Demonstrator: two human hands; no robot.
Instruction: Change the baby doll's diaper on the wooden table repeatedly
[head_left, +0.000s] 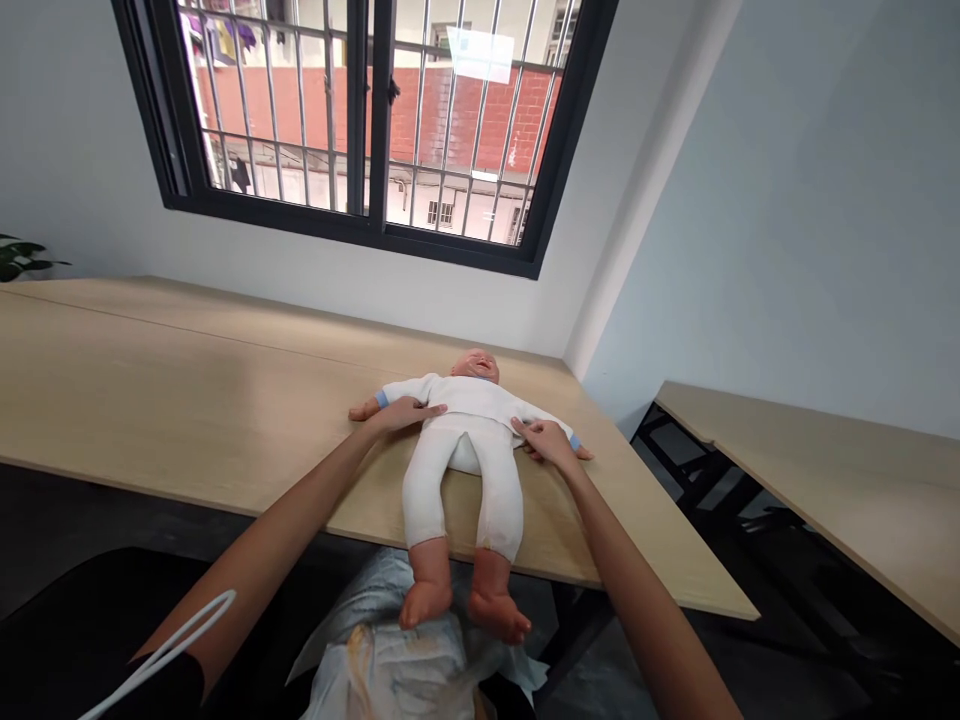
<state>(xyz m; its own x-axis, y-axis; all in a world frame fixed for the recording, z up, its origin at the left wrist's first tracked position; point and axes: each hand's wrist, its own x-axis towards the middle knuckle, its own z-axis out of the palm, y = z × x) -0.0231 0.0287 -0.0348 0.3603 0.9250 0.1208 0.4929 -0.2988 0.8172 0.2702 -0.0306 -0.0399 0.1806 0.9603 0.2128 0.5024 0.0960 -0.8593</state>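
A baby doll [478, 365] lies on its back on the wooden table, its feet hanging past the near edge. It wears a white long-sleeved shirt [480, 398] with blue cuffs, and white trousers [501, 490]. At the doll's waist on the left side, my left hand [405, 413] grips the shirt's hem, thumb on top and the other fingers partly hidden. On the opposite side my right hand [546, 441] pinches the same hem between thumb and fingers. Both arms reach in from below, one on each side of the doll's legs.
Below the table edge, a white diaper [405, 665] and crumpled clear plastic lie near my lap. The doll is on a light wooden table [187, 400]. A second table [825, 470] stands at right. Behind are a barred window [375, 120] and plant leaves [26, 258].
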